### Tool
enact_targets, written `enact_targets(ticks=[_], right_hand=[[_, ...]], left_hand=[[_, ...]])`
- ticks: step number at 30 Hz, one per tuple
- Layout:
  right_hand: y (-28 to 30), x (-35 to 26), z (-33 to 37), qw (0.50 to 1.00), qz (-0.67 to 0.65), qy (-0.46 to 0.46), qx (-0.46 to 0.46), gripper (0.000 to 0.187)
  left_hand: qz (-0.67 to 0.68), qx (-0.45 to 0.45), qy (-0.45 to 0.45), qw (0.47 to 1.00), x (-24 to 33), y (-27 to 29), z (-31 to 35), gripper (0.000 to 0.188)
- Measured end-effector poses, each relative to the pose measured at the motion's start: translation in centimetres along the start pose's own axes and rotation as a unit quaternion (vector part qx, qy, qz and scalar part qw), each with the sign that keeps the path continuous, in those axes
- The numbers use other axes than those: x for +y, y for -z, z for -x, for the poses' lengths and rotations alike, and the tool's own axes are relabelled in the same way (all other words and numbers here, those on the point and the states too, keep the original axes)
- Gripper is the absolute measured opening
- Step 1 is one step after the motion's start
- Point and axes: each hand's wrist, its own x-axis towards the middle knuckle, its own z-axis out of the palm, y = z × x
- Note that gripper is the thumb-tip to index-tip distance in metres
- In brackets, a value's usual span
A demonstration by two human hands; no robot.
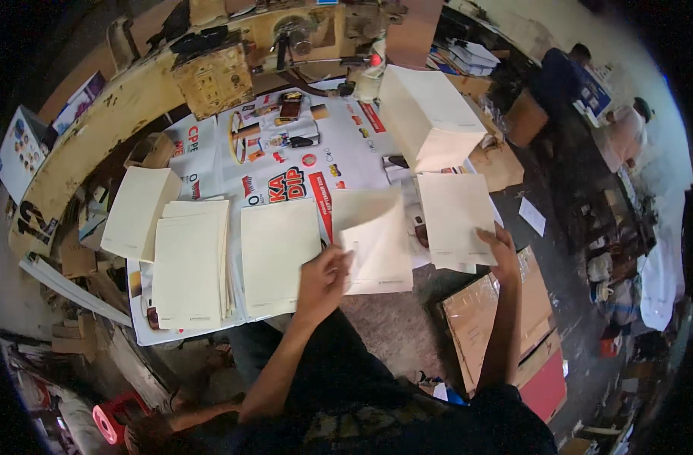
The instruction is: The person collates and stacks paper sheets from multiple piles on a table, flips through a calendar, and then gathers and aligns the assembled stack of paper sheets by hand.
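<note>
My left hand (323, 279) is closed on the left edge of a cream paper sheet (380, 227), which curls up off the paper beneath it. At the right, my right hand (501, 252) grips the lower right edge of another cream stack of sheets (456, 216); its thumb lies on top and its other fingers are partly hidden. Just left of my left hand rests a flat pile of cream sheets (279, 258). Farther left lies a thicker, uneven pile (188, 265), with one more cream stack (140, 212) behind it.
A tall block of cream paper (430, 114) stands at the back right of the table, which a printed poster sheet (278, 163) covers. A dark phone-like object (290, 106) lies at the back. Cardboard boxes (475, 318) sit below right. Two people (562, 80) are in the right background.
</note>
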Motion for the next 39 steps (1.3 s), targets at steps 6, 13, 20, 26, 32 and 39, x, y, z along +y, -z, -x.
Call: enact_targets(ticks=[6, 13, 20, 26, 32, 39], right_hand=[[-8.0, 2.2, 3.3, 0.996, 0.031, 0.072, 0.031, 0.056], [-14.4, 4.5, 3.3, 0.969, -0.235, -0.077, 0.031, 0.049], [-15.7, 2.5, 3.9, 0.998, 0.003, 0.059, -0.014, 0.045], [-20.0, 1.0, 3.7, 0.997, -0.035, 0.002, -0.065, 0.058], [-24.6, 0.4, 3.1, 0.963, 0.116, 0.145, -0.193, 0.052], [-23.9, -5.2, 5.8, 0.944, 0.225, 0.199, -0.136, 0.045]], left_hand=[[-0.475, -0.041, -0.135, 0.868, 2.5, 7.2, 3.5, 0.062], [-0.312, -0.094, -0.149, 0.933, -0.4, 12.6, 3.5, 0.021], [0.180, 0.226, 0.033, 0.957, 1.1, 12.3, 7.0, 0.017], [0.280, 0.181, -0.002, 0.943, -2.5, 14.3, 6.6, 0.045], [0.073, 0.194, 0.005, 0.978, -3.2, 13.2, 6.0, 0.029], [-0.135, 0.179, -0.046, 0.973, -4.0, 12.0, 6.0, 0.049]])
